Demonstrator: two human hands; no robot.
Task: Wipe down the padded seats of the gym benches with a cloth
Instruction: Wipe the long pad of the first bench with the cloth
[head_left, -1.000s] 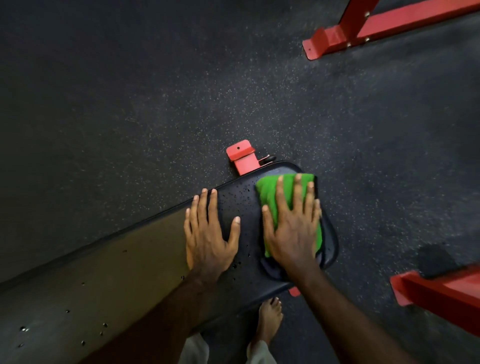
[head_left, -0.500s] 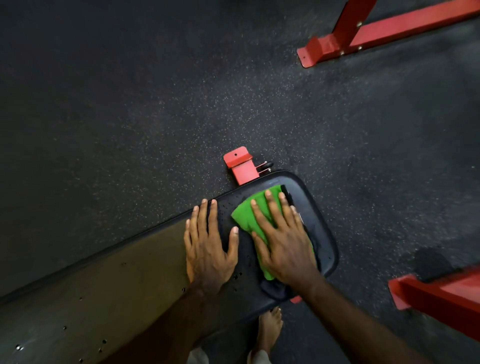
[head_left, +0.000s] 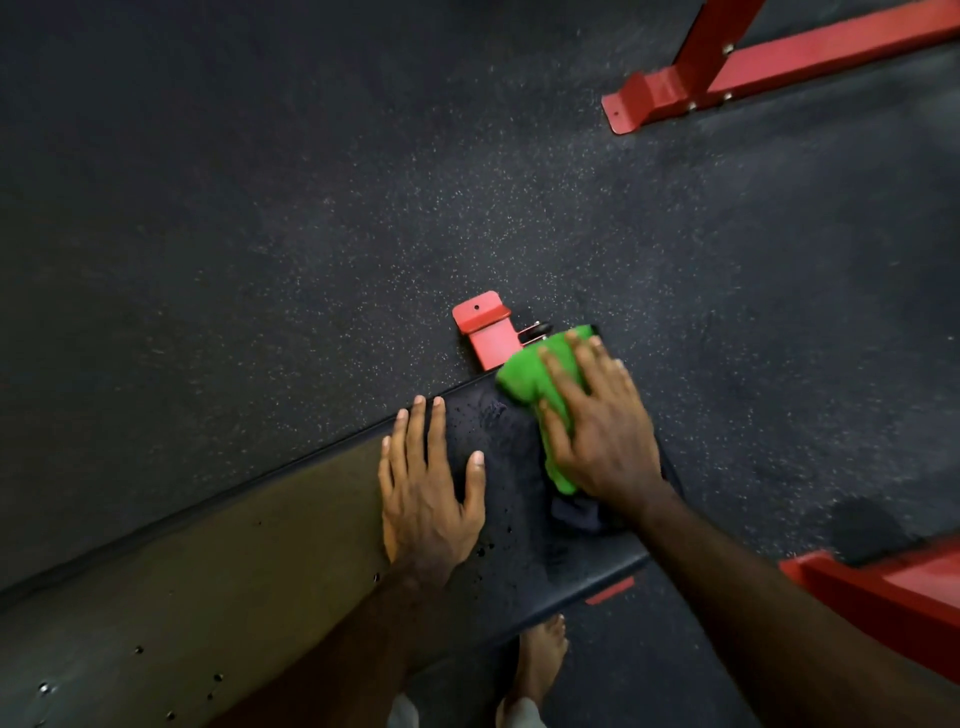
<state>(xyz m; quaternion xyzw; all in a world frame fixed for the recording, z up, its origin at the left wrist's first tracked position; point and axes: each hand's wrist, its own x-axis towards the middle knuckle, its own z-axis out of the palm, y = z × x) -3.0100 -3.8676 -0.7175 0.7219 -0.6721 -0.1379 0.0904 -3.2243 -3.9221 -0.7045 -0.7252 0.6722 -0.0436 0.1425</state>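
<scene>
A black padded bench seat (head_left: 260, 561) runs from the lower left up to the middle, speckled with water drops. At its far end lies a green cloth (head_left: 524, 376) with a dark underside. My right hand (head_left: 597, 431) presses flat on the cloth with straight, spread fingers near the pad's far corner. My left hand (head_left: 426, 483) rests flat on the pad just left of the cloth, fingers straight.
A red bench foot (head_left: 485, 332) with a small black wheel sticks out beyond the pad's end. Red frame parts lie at the top right (head_left: 727, 67) and lower right (head_left: 893, 603). Dark speckled rubber floor surrounds the bench. A bare foot (head_left: 540, 660) stands below the pad.
My right hand has slid the green cloth from the pad's middle toward its far corner. My left hand has stayed in place on the pad.
</scene>
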